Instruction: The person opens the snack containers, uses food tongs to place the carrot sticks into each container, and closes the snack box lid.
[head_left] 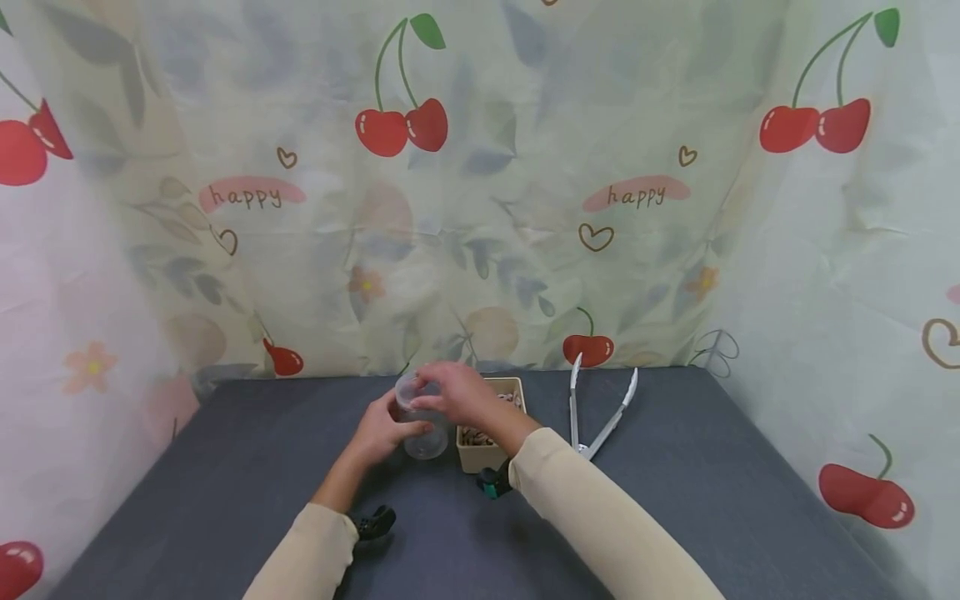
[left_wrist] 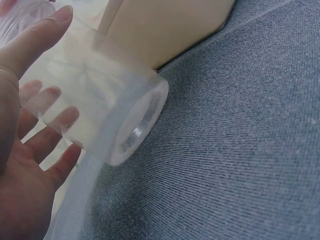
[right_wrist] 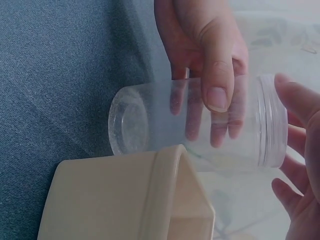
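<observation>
A clear plastic jar [head_left: 426, 446] stands upright on the dark cloth, and nothing shows inside it. My left hand [head_left: 378, 429] grips its side, the thumb across the near face and the fingers behind, visible through the wall in the right wrist view. At the top is a clear ridged lid [right_wrist: 272, 120]. My right hand [head_left: 461, 392] holds this lid from above, thumb at one edge and fingers curled at the other side. Right beside the jar stands a beige box [right_wrist: 105, 200], holding several small brown and white pieces, partly hidden by my right forearm.
Silver tongs [head_left: 611, 425] lie spread on the table to the right of the box. A dark grey cloth [head_left: 247, 500] covers the table. Curtains [head_left: 480, 208] printed with cherries hang behind and at both sides.
</observation>
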